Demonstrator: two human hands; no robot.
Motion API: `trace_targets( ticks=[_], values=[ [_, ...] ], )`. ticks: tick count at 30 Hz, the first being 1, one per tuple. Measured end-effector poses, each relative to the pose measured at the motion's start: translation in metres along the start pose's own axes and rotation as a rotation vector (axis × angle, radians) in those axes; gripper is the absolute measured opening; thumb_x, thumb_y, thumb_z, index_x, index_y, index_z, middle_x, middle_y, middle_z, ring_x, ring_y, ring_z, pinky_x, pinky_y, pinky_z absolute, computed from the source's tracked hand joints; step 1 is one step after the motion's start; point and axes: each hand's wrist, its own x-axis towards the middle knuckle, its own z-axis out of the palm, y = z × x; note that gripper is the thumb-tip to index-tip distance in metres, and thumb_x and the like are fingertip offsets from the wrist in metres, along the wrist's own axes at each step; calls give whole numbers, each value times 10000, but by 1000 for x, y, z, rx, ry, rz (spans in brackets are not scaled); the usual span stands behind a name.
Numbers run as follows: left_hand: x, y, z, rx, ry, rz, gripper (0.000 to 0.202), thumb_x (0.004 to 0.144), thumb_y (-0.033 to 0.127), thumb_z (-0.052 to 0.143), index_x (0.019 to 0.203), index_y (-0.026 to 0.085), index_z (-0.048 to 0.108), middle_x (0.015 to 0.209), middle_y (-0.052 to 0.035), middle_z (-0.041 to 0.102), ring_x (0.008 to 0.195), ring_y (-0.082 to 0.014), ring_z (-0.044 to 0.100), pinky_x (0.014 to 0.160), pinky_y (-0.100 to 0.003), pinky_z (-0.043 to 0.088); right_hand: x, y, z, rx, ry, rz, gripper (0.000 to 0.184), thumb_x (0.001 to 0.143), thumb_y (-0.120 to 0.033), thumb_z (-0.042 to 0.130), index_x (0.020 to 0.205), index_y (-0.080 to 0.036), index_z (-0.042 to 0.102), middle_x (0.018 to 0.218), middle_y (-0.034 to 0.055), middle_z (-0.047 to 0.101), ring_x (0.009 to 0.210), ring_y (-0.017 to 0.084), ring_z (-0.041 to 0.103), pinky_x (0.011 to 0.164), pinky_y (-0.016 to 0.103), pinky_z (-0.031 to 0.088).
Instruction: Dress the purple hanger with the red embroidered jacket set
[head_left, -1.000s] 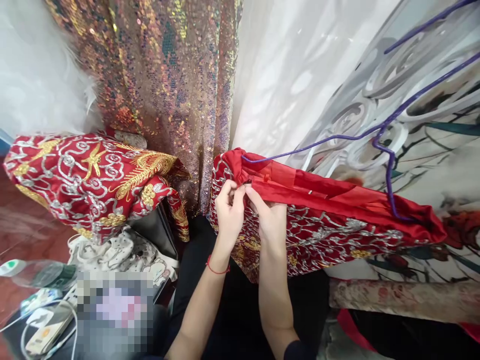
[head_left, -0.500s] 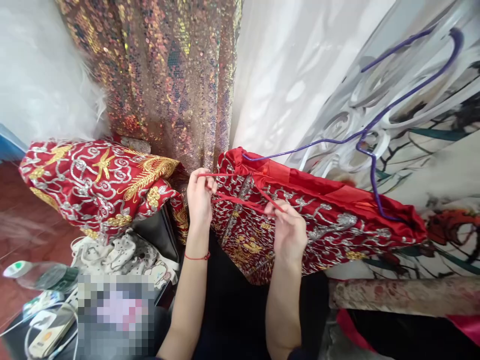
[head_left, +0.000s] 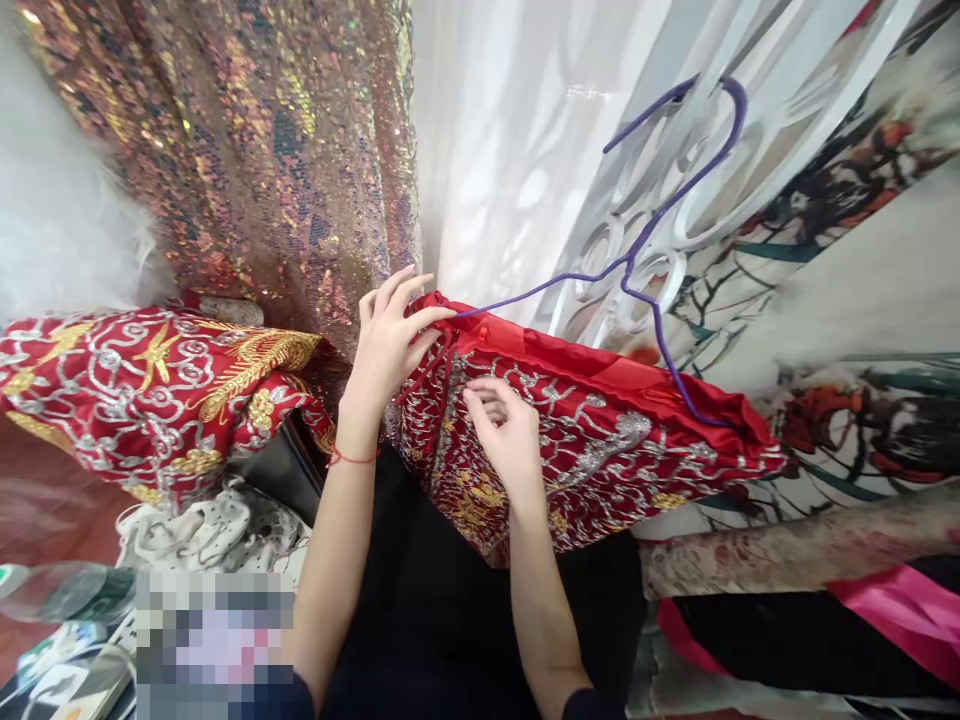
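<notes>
A red embroidered garment [head_left: 600,440] with silver and gold patterns hangs on a thin purple hanger [head_left: 645,270] in front of me. My left hand [head_left: 390,335] pinches the red top edge of the garment at its left end, beside the hanger's tip, with the other fingers stretched out. My right hand [head_left: 506,435] rests on the embroidered front just below, fingers curled against the fabric. A red string bracelet is on my left wrist.
A second red embroidered piece [head_left: 150,390] lies draped at the left. Behind hang a sequinned fabric [head_left: 247,150], a white satin cloth [head_left: 510,150] and a printed cloth [head_left: 840,250]. A plastic bottle [head_left: 67,590] and cables lie at lower left. Pink cloth [head_left: 900,610] shows at lower right.
The hands pulled red ties apart at the garment's top, then let them go. The left hand moved up to the top edge; the right settled on the front. The view shifted right.
</notes>
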Motion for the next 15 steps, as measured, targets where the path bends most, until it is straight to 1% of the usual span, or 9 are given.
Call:
trace_targets(
  ticks=[2, 4, 6, 7, 8, 9, 11, 13, 15],
  values=[
    [0, -6, -4, -26, -12, 42, 218, 949, 229, 593, 1112, 326, 700, 1495, -46, 543, 1480, -281, 380, 1165, -579, 305, 8, -7, 16, 59, 83, -16, 307, 876, -463, 602, 1002, -190, 666, 847, 36, 725, 605, 125, 640, 596, 254, 529],
    [-6, -7, -9, -67, -31, 63, 181, 976, 259, 566, 1101, 301, 691, 1513, -52, 531, 1501, -280, 357, 1192, -614, 258, 13, -12, 29, 88, 146, -22, 290, 863, -464, 606, 922, -185, 656, 810, 38, 725, 591, 133, 646, 607, 268, 546],
    [-14, -2, -13, -119, -57, 50, 169, 999, 281, 532, 1089, 278, 675, 1516, -63, 528, 1504, -289, 353, 1205, -666, 188, 14, -15, 36, 109, 198, -17, 254, 835, -439, 630, 807, -186, 631, 745, 34, 713, 573, 144, 648, 627, 287, 560],
    [-17, 2, -15, -149, -67, 37, 170, 1008, 286, 515, 1085, 268, 665, 1492, -70, 549, 1488, -288, 379, 1205, -678, 171, 14, -16, 38, 126, 214, -14, 242, 816, -423, 646, 772, -187, 621, 716, 29, 705, 564, 148, 648, 628, 293, 563],
    [-20, 5, -15, -181, -74, 25, 170, 1015, 290, 502, 1080, 258, 656, 1446, -76, 583, 1455, -279, 426, 1206, -669, 180, 12, -17, 39, 149, 224, -10, 233, 798, -413, 662, 757, -188, 616, 696, 23, 696, 555, 151, 649, 619, 293, 563],
    [-22, 9, -15, -210, -74, 17, 169, 1019, 295, 495, 1074, 247, 648, 1383, -81, 621, 1401, -263, 484, 1205, -636, 218, 10, -18, 40, 174, 225, -5, 231, 785, -409, 673, 754, -188, 615, 684, 17, 691, 546, 152, 651, 602, 288, 559],
    [-23, 16, -15, -250, -47, 4, 171, 1022, 313, 494, 1047, 225, 638, 1235, -84, 670, 1257, -226, 578, 1162, -525, 337, 5, -21, 39, 226, 214, 5, 232, 796, -413, 656, 758, -188, 615, 668, 6, 681, 524, 145, 653, 563, 266, 547],
    [-22, 22, -15, -262, -8, -22, 187, 1022, 333, 493, 1009, 212, 636, 1132, -80, 676, 1133, -206, 605, 1061, -427, 424, 0, -25, 38, 273, 192, 17, 229, 837, -404, 597, 762, -187, 610, 655, -7, 672, 480, 122, 634, 518, 241, 523],
    [-22, 29, -17, -255, 21, -65, 205, 1024, 345, 485, 981, 214, 637, 1086, -68, 674, 1072, -202, 597, 989, -388, 438, -3, -30, 38, 314, 167, 29, 216, 848, -379, 575, 750, -188, 594, 638, -23, 656, 436, 98, 601, 482, 220, 499]
  ],
)
